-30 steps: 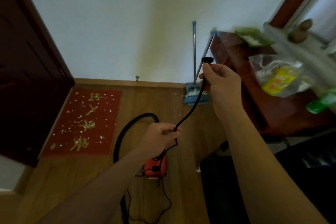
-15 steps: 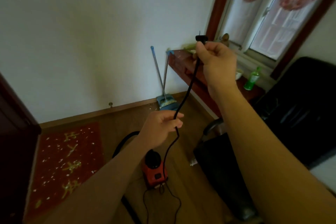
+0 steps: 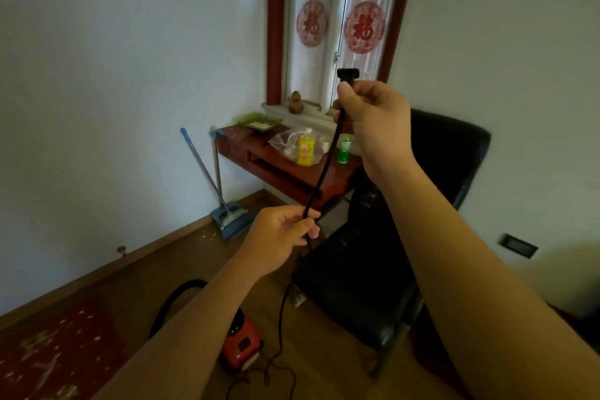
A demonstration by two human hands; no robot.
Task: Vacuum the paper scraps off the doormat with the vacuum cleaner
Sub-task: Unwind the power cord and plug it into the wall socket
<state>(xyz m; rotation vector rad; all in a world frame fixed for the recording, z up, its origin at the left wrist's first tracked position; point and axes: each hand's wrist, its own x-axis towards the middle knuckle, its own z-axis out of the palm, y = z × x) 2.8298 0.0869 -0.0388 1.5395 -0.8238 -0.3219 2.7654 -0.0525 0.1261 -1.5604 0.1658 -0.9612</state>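
My right hand (image 3: 373, 120) grips the black power cord (image 3: 321, 172) just below its plug (image 3: 348, 74), held up in front of the window. Lower down, my left hand (image 3: 282, 237) pinches the same cord, which runs taut between the two hands. From there the cord hangs to the floor and coils beside the small red vacuum cleaner (image 3: 242, 341), whose black hose (image 3: 175, 295) curves off to the left. The red doormat (image 3: 55, 357), dotted with white paper scraps, lies at the bottom left.
A black chair (image 3: 367, 273) stands right of the vacuum. Behind it is a red-brown table (image 3: 279, 169) with bottles and a bag. A broom and blue dustpan (image 3: 232, 221) lean in the corner. A dark wall socket (image 3: 518, 245) sits low on the right wall.
The view has swung right and up, from the doormat toward the window, chair and right wall. Both hands keep their hold on the cord, with the plug raised higher.
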